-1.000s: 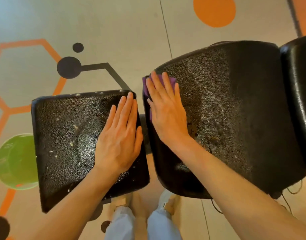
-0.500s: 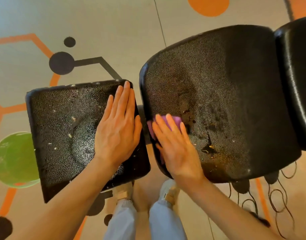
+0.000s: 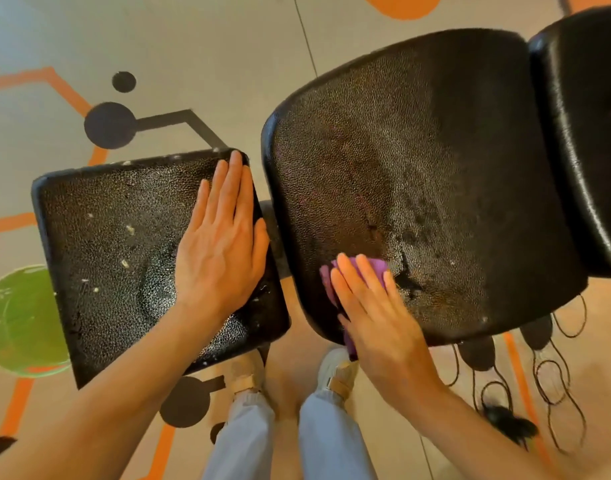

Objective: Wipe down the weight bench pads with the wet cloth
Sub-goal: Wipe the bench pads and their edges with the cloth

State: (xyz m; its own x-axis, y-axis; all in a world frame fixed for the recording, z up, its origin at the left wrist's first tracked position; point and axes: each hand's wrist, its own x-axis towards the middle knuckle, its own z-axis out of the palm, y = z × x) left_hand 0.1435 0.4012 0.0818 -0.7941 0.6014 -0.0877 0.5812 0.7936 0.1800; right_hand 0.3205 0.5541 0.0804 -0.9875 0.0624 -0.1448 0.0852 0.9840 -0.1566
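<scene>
Left hand (image 3: 224, 251) flat, fingers straight and together, palm pressed on the right edge of the small square pad (image 3: 124, 258), fingertips reaching its far right corner. Right hand (image 3: 376, 317) also flat with fingers extended, pressing the purple cloth (image 3: 370, 268) onto the near left corner of the larger seat pad (image 3: 435, 168); cloth mostly covered, showing past the fingertips and below the palm at the pad's near edge. Wet dark patches on the seat pad just right of the cloth. Pale crumbs scattered over the small pad. Third pad (image 3: 588, 133) touching the seat pad's right edge. Patterned floor (image 3: 193, 57) underneath; shoes (image 3: 335, 372) between the pads.
</scene>
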